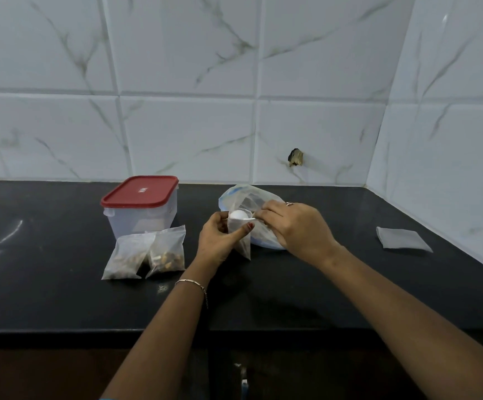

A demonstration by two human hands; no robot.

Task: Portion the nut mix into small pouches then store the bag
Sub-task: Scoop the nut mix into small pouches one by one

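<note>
pouch (242,243) upright, long axis 12–6, mouth at 12, mid-counter | left hand (220,241) curled, pinching pouch near mouth | right hand (295,226) gripping scoop (238,215), bowl at pouch mouth, handle toward 3 | bag (243,196) lying at 1 | filled pouches (148,252) at 9

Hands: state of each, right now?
Left hand: grips the small pouch, upright.
Right hand: pinches the white scoop by its handle, bowl at the pouch mouth.
</note>
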